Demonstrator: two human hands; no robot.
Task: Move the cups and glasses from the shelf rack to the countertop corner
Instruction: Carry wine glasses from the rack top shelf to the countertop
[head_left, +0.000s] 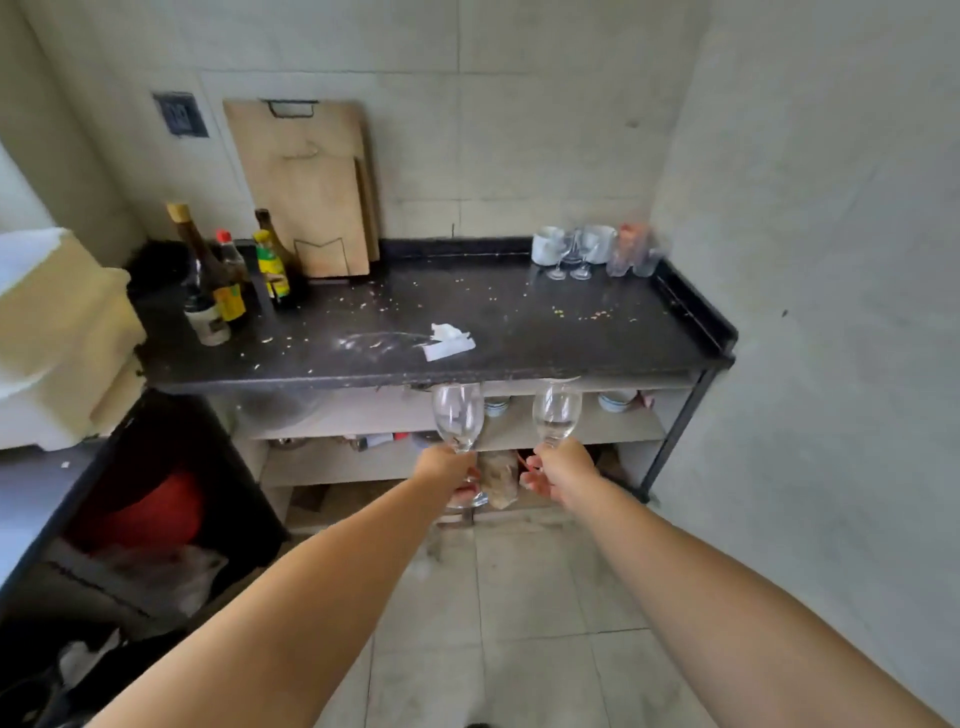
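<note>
Left hand (451, 470): closed on stem of wine glass (459, 422), upright. Right hand (561, 470): closed on stem of second wine glass (557, 413). Both glasses below counter (519, 322) front edge.

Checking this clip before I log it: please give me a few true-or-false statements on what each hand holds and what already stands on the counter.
1. Each hand holds a clear stemmed wine glass. True: the left hand has one clear stemmed wine glass, the right hand another.
2. Both held glasses are upside down. False: their bowls point up.
3. Cups and glasses already stand in the far right corner of the black stone countertop. True: white mugs and stemmed glasses are grouped there.
4. A crumpled white paper lies on the floor. False: it lies on the countertop.
</note>
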